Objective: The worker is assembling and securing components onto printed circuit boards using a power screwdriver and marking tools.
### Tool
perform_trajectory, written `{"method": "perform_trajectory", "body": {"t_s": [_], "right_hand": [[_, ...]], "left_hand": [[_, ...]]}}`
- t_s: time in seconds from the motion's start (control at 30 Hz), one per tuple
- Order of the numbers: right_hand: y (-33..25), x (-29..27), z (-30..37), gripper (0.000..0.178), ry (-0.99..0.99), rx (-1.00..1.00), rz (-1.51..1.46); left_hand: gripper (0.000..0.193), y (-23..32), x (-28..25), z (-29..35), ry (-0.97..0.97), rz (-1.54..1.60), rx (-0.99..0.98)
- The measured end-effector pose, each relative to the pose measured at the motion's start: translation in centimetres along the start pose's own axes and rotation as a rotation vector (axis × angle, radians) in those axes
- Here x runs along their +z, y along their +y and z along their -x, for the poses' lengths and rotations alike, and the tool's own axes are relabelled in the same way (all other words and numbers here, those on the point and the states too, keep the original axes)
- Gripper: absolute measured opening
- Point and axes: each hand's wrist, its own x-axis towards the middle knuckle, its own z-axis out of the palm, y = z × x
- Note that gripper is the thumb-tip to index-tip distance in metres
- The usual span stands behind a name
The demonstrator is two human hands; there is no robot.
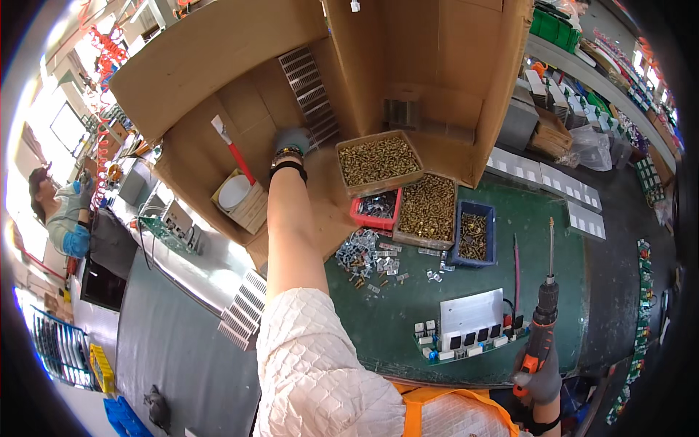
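My left arm stretches far forward into a large cardboard box (240, 80). My left hand (293, 140), in a grey glove, is at the lower end of a row of finned metal heat sinks (309, 91); its fingers are hidden. At the lower right my right hand (540, 380), also gloved, is closed around a black and orange power screwdriver (540, 339), its long bit pointing away from me. Left of it, on the green mat (386, 328), lies a circuit board (472, 351) with a flat silver metal plate (472, 312) and several black components.
Bins of brass screws (378, 162) stand beside a red bin (377, 210) and a blue bin (475, 233). Small metal clips (358, 251) lie loose in front. A white tub (234, 192) holds a red-handled brush (240, 160). Another person (65, 211) is at far left.
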Motion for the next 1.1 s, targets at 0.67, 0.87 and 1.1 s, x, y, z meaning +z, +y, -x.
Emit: {"method": "perform_trajectory", "body": {"t_s": [0.67,0.87,1.1], "right_hand": [[-0.1,1.2,-0.3,0.078,-0.106,0.001,-0.257],[0.6,1.9,-0.6,0.089,-0.245,-0.061,-0.49],[0.2,2.6,0.1,0.09,-0.242,-0.082,-0.537]], "left_hand": [[0.051,9.7,-10.3,15.9,0.262,1.053,0.585],[0.053,21.6,-18.7,26.1,-0.083,0.882,0.903],[0.034,32.4,-18.2,30.2,-0.454,0.888,1.07]]}}
